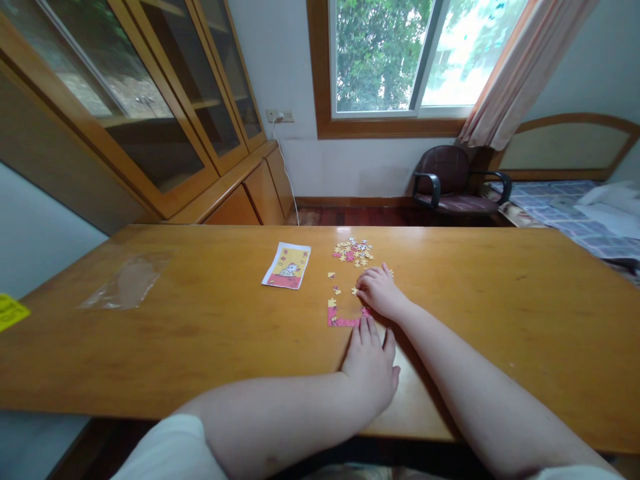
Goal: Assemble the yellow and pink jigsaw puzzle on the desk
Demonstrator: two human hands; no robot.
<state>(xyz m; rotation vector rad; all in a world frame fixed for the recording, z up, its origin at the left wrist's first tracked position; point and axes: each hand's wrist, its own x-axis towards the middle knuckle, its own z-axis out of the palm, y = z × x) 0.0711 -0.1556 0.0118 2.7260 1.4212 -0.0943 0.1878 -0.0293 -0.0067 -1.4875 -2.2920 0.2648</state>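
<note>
A partly joined jigsaw puzzle lies on the table, its pink bottom row and left corner linked in an L shape. My left hand rests flat with fingers stretched out, fingertips touching the puzzle's lower right edge. Just above it, my right hand has bent fingers, their tips at a small yellow puzzle piece; the thumb is hidden. Two loose pieces, one patterned and one yellowish, lie to the left. Farther back is a pile of loose puzzle pieces in yellow, pink and white.
Left of the pieces lies a picture sheet with a white cartoon animal on yellow and pink. A clear plastic bag is on the left of the wooden table. Beyond stand a glass-door cabinet, an armchair and a bed.
</note>
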